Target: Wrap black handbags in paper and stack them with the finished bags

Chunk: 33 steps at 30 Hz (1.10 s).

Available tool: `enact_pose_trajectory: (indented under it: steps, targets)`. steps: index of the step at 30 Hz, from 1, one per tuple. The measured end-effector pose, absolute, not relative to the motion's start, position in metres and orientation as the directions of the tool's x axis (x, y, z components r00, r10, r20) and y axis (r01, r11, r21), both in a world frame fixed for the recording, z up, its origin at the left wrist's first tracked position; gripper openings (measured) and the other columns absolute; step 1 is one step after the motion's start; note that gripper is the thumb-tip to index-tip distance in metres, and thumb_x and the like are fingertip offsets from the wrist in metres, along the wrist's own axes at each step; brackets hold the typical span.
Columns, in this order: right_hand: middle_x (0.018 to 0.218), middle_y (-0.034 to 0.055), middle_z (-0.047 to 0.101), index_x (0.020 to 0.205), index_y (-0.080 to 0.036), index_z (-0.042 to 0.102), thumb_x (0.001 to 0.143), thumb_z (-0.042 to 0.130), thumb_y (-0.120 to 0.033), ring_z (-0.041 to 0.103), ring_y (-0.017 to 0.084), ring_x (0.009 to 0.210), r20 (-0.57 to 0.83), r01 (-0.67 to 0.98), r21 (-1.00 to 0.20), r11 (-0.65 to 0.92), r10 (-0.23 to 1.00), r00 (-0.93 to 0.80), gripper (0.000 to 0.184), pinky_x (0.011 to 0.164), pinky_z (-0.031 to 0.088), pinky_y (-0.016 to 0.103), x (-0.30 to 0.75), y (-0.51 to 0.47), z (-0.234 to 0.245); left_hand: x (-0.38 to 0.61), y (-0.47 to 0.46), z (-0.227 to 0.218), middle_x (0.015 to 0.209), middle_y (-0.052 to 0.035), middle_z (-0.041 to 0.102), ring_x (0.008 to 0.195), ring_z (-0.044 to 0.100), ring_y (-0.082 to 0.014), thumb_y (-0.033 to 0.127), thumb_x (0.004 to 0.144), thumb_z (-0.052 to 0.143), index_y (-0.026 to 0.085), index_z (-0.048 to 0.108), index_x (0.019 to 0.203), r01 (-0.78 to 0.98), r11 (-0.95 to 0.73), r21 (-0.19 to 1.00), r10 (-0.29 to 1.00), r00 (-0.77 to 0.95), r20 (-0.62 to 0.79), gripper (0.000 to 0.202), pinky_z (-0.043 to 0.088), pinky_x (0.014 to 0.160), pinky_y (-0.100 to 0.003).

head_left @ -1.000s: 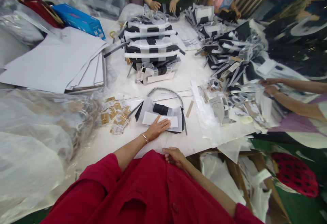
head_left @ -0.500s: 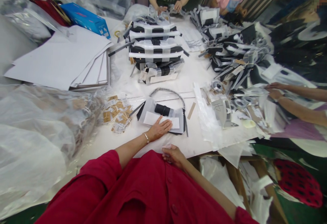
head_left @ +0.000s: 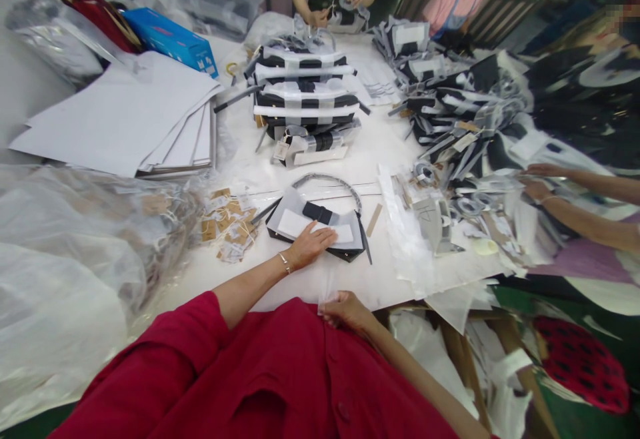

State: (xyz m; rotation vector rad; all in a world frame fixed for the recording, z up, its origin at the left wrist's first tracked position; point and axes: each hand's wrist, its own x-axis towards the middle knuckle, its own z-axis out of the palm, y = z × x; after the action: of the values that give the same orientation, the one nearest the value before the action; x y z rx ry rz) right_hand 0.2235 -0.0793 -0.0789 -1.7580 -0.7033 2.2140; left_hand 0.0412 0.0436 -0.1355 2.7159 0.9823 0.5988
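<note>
A small black handbag (head_left: pixel 345 253) lies on the table before me, with translucent wrapping and a white padding strip (head_left: pixel 295 223) over its front. A black band (head_left: pixel 317 211) crosses its middle, and its wrapped handle (head_left: pixel 330 177) arches away from me. My left hand (head_left: pixel 311 245) rests flat on the white strip, fingers stretched out. At the table's near edge, my right hand (head_left: pixel 345 309) is closed in a pinch on the end of a translucent plastic strip (head_left: pixel 327 284). That strip runs toward the bag's lower edge; where it goes there, I cannot tell.
Cardboard tags (head_left: pixel 227 222) lie left of the bag, and a tape dispenser (head_left: pixel 434 222) stands to the right. Wrapped handbags (head_left: pixel 305 102) are stacked behind. White sheets (head_left: pixel 125 112) are piled at left. A co-worker's arms (head_left: pixel 580 205) reach in from the right.
The handbag has tipped, its near edge raised and its black bottom showing. A translucent strip now stretches from my right hand toward it. My left hand stays on the bag.
</note>
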Motion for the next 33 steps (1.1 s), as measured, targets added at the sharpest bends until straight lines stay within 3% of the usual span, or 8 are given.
enact_pose_trajectory:
  steps: [7, 12, 15, 18, 21, 26, 30, 33]
  targets:
    - [0.051, -0.0022, 0.063, 0.061, -0.018, 0.062, 0.059, 0.08, -0.042, 0.05, 0.01, 0.044, -0.86, 0.106, -0.484, -0.868, 0.451, -0.237, 0.03, 0.046, 0.035, 0.022, 0.224, -0.087, -0.093, 0.044, 0.022, -0.159, 0.135, -0.0116, 0.058, 0.132, 0.048, -0.021, 0.007, 0.096, 0.04, 0.019, 0.048, 0.135, 0.536, -0.793, 0.291, 0.608, 0.723, 0.327, 0.042, 0.019, 0.117, -0.058]
    - [0.054, -0.0006, 0.064, 0.065, -0.017, 0.062, 0.057, 0.082, -0.048, 0.053, 0.011, 0.046, -0.782, 0.055, -0.613, -0.788, 0.595, -0.187, 0.038, 0.048, 0.038, 0.023, 0.228, -0.061, -0.079, 0.047, 0.012, -0.167, 0.139, -0.0123, 0.055, 0.136, 0.043, -0.021, 0.008, 0.095, 0.042, 0.019, 0.046, 0.137, 0.533, -0.79, 0.303, 0.611, 0.72, 0.328, 0.044, 0.016, 0.118, -0.059]
    - [0.056, 0.0016, 0.065, 0.066, -0.016, 0.063, 0.056, 0.083, -0.051, 0.054, 0.011, 0.048, -0.691, 0.068, -0.722, -0.689, 0.711, -0.134, 0.041, 0.049, 0.039, 0.024, 0.226, -0.031, -0.07, 0.046, 0.011, -0.165, 0.138, -0.0145, 0.055, 0.136, 0.043, -0.0235, 0.021, 0.094, 0.051, 0.016, 0.047, 0.137, 0.51, -0.786, 0.348, 0.612, 0.72, 0.327, 0.043, 0.015, 0.119, -0.058]
    - [0.057, 0.0021, 0.065, 0.064, -0.015, 0.063, 0.056, 0.084, -0.049, 0.055, 0.011, 0.049, -0.627, 0.057, -0.779, -0.624, 0.774, -0.09, 0.041, 0.047, 0.04, 0.023, 0.224, -0.003, -0.07, 0.052, 0.011, -0.167, 0.128, -0.0135, 0.062, 0.13, 0.049, -0.0253, 0.043, 0.092, 0.058, 0.016, 0.056, 0.128, 0.531, -0.734, 0.423, 0.673, 0.655, 0.343, 0.045, 0.018, 0.119, -0.057]
    - [0.06, 0.0034, 0.067, 0.065, -0.015, 0.062, 0.057, 0.085, -0.045, 0.058, 0.011, 0.052, -0.646, -0.008, -0.764, -0.646, 0.763, 0.009, 0.038, 0.045, 0.041, 0.021, 0.222, 0.016, -0.078, 0.063, 0.011, -0.171, 0.112, -0.009, 0.069, 0.116, 0.059, -0.0211, 0.041, 0.096, 0.051, 0.018, 0.068, 0.106, 0.607, -0.63, 0.484, 0.775, 0.532, 0.341, 0.03, 0.025, 0.117, -0.054]
    - [0.091, 0.0063, 0.072, 0.096, -0.017, 0.066, 0.06, 0.084, -0.035, 0.068, 0.016, 0.07, -0.632, -0.113, -0.774, -0.623, 0.769, 0.094, 0.044, 0.057, 0.055, 0.025, 0.228, 0.023, -0.088, 0.071, 0.016, -0.166, 0.09, -0.0034, 0.069, 0.092, 0.063, -0.0165, 0.031, 0.099, 0.044, 0.02, 0.069, 0.09, 0.654, -0.509, 0.56, 0.86, 0.415, 0.296, 0.029, 0.033, 0.114, -0.048]
    - [0.116, 0.0076, 0.065, 0.119, -0.021, 0.058, 0.055, 0.083, -0.028, 0.067, 0.018, 0.076, -0.542, 0.01, -0.834, -0.552, 0.822, 0.178, 0.069, 0.06, 0.058, 0.029, 0.239, 0.031, -0.089, 0.07, 0.019, -0.157, 0.082, -0.0012, 0.067, 0.085, 0.061, -0.0158, 0.031, 0.099, 0.044, 0.02, 0.067, 0.087, 0.651, -0.465, 0.6, 0.884, 0.381, 0.272, 0.028, 0.036, 0.112, -0.044]
    - [0.118, 0.0073, 0.064, 0.127, -0.024, 0.055, 0.053, 0.081, -0.023, 0.064, 0.016, 0.068, -0.555, 0.132, -0.816, -0.563, 0.826, 0.099, 0.078, 0.054, 0.055, 0.029, 0.242, 0.044, -0.09, 0.071, 0.021, -0.153, 0.081, -0.001, 0.067, 0.083, 0.061, -0.0157, 0.03, 0.098, 0.046, 0.02, 0.066, 0.082, 0.653, -0.444, 0.614, 0.895, 0.361, 0.262, 0.027, 0.037, 0.11, -0.043]
